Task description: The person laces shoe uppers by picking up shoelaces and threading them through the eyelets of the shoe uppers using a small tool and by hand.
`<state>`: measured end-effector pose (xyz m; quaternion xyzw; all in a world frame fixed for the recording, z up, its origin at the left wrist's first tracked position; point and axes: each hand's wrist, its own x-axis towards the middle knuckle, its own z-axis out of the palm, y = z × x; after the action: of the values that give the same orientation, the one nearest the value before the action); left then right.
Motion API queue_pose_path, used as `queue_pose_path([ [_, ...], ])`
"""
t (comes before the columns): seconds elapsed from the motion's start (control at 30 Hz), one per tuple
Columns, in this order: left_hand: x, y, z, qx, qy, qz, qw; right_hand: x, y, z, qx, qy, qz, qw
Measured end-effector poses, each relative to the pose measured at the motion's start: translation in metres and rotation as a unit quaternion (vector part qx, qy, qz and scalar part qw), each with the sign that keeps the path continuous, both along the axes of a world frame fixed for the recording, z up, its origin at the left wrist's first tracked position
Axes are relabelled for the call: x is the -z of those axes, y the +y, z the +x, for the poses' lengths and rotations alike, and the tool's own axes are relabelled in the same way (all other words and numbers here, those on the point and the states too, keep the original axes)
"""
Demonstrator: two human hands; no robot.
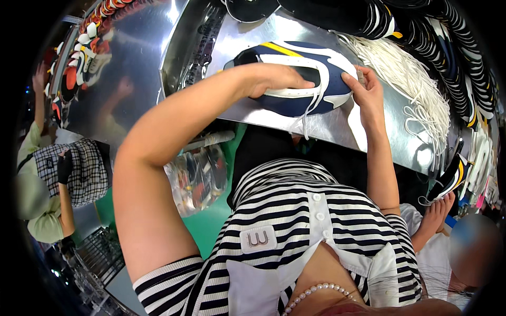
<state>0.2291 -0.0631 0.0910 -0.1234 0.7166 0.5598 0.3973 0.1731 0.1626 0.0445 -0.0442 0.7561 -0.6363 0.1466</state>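
Observation:
A navy shoe upper (287, 108) with white trim, a yellow stripe and a dark opening lies sideways on the metal table in front of me. My left hand (269, 79) is wrapped over its near side, with the thumb side along the white eyelet strip and the other fingers partly hidden. At the upper's right end, my right hand (369, 95) pinches the edge, the thumb against the white and navy toe. Something small and beige shows between those fingers, too unclear to name. A white shoelace (305, 118) runs from the eyelets and hangs past the table's front edge.
To the right, a big pile of white laces (406, 79) covers the metal table (258, 118). Rows of dark uppers (443, 58) stand behind it. Another worktable (132, 63) holds colourful uppers at left. Co-workers sit on both sides; a clear plastic bag (197, 179) is below.

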Motion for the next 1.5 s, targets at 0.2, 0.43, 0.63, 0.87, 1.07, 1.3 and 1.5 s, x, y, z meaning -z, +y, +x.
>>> queue_pose_path([
  [0.2,0.026,0.001,-0.012,-0.05,0.035,0.02,0.998,0.001,-0.002,0.002,0.001,-0.023,-0.009,1.0],
  [0.43,0.051,-0.005,-0.006,-0.078,0.379,-0.225,0.894,0.003,0.011,-0.006,-0.005,-0.082,-0.052,0.995],
  [0.63,0.039,0.003,0.001,-0.046,0.367,-0.222,0.902,0.008,0.021,-0.005,-0.038,-0.096,-0.046,0.994],
  [0.87,0.027,0.01,0.009,-0.021,0.375,-0.238,0.896,0.01,0.031,0.003,-0.046,-0.108,-0.067,0.991],
  [1.07,0.016,-0.006,0.025,0.008,0.586,-0.386,0.713,0.005,0.033,0.01,-0.057,-0.078,-0.078,0.992],
  [1.3,-0.036,-0.129,0.049,-0.028,0.529,-0.626,0.572,0.001,0.063,0.004,-0.055,-0.073,-0.114,0.989],
  [1.5,-0.044,-0.226,0.114,-0.077,0.471,-0.709,0.519,0.016,0.09,-0.003,-0.026,-0.113,-0.133,0.984],
])
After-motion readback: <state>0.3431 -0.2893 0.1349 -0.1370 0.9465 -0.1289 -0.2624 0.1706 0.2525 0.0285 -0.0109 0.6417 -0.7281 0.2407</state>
